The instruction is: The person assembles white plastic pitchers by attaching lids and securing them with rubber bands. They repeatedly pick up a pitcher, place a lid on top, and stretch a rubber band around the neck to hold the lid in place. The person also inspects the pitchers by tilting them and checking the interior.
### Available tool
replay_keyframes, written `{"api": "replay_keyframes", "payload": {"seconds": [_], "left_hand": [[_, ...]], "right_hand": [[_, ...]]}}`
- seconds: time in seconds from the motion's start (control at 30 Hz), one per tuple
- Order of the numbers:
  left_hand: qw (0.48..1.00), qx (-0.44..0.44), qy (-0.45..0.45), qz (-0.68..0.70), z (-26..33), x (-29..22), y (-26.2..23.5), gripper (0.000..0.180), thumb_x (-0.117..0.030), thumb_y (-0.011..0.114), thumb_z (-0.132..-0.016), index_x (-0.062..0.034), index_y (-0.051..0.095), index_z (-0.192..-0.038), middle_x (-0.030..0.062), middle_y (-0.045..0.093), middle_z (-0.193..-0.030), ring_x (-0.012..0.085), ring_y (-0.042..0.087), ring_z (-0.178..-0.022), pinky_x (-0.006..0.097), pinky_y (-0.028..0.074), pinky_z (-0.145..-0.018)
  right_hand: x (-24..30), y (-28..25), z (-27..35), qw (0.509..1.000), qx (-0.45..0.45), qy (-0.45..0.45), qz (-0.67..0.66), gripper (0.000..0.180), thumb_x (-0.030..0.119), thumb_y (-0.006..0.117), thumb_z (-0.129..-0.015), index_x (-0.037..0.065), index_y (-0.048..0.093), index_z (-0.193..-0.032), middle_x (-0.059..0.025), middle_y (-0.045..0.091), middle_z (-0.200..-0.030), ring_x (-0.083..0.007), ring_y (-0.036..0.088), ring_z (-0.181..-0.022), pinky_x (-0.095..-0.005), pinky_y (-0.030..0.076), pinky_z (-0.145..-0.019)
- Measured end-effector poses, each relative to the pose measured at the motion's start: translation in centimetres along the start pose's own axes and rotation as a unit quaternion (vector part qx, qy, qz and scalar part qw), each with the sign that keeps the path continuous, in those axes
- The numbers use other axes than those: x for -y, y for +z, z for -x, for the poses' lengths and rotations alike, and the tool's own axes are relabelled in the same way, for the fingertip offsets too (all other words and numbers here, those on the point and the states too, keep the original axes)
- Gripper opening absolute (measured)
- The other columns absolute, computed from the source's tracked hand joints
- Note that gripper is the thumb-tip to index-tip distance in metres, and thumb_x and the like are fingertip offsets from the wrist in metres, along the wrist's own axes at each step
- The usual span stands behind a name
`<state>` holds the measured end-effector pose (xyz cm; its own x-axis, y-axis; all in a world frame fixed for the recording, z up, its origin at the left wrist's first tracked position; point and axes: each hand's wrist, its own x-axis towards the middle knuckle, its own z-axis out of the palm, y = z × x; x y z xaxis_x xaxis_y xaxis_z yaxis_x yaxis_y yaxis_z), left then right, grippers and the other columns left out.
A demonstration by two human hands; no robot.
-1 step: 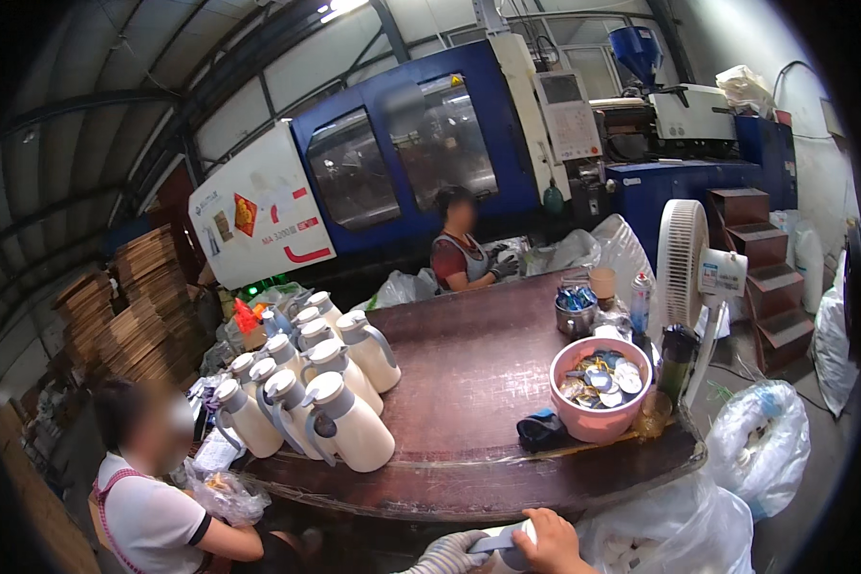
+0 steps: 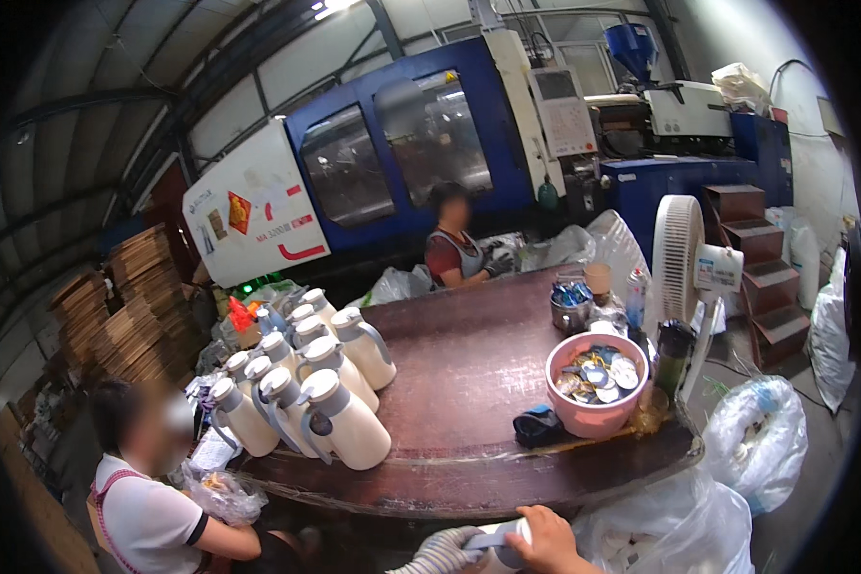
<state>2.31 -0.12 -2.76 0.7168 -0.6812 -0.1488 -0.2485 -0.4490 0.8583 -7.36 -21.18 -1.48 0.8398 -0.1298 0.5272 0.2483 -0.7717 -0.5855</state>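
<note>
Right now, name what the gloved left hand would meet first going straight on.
The left hand points rightward at the grey jug handle, so likely that; they seem to touch, though depth is unclear.

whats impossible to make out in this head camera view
Head view: lower body of the held thermal jug, cut off by the bottom edge.
Head view: palm of the right hand, turned away from the camera.
Head view: lower bodies of rear thermal jugs, hidden by front thermal jugs.
Head view: bottom of the pink bucket, covered by discs.
</note>
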Motion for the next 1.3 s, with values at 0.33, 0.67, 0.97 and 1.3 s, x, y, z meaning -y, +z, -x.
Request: {"api": "replay_keyframes", "payload": {"seconds": [0.33,0.67,0.97,1.3], "left_hand": [[0.987,0.082,0.01,0.136,-2.6,0.9,-6.0,0.03,-0.005,0.069,-0.078,-0.0065,0.07,-0.109,0.0027,0.07,-0.101,0.0105,0.062,-0.095,0.029,0.049,-0.089],[0.996,0.013,-0.004,0.088,0.2,-0.6,-5.6,0.028,-0.009,0.075,-0.073,-0.0058,0.072,-0.1,0.0054,0.073,-0.093,0.0124,0.066,-0.086,0.029,0.053,-0.082],[0.997,-0.045,-0.049,0.039,1.6,-2.6,-2.6,0.032,-0.022,0.074,-0.076,-0.0067,0.071,-0.104,0.0067,0.072,-0.087,0.0139,0.067,-0.081,0.029,0.053,-0.076],[0.865,0.253,-0.152,0.406,2.4,-6.8,1.3,0.043,-0.026,0.071,-0.087,-0.0051,0.058,-0.122,0.0004,0.056,-0.077,0.009,0.049,-0.056,0.022,0.039,-0.052]], "right_hand": [[1.0,-2.5,-1.9,0.916,0.205,-0.343,-0.027,0.073,0.07,0.054,-0.079,0.021,0.055,-0.133,-0.0193,0.036,-0.148,-0.0459,0.029,-0.137,-0.0593,0.029,-0.102],[2.9,-1.8,-3.4,0.89,0.191,-0.385,-0.152,0.059,0.053,0.042,-0.093,0.007,0.056,-0.128,-0.0128,0.044,-0.146,-0.0349,0.036,-0.139,-0.0594,0.008,-0.115],[0.0,-0.7,-3.8,0.952,0.152,-0.248,-0.093,0.055,0.05,0.066,-0.076,0.01,0.063,-0.112,-0.0102,0.06,-0.11,-0.031,0.057,-0.107,-0.0509,0.038,-0.096],[-0.8,-0.6,-6.4,0.942,0.269,0.11,-0.169,0.061,0.05,0.059,-0.087,0.006,0.055,-0.128,-0.0186,0.058,-0.122,-0.0349,0.055,-0.113,-0.0422,0.042,-0.098]]}}
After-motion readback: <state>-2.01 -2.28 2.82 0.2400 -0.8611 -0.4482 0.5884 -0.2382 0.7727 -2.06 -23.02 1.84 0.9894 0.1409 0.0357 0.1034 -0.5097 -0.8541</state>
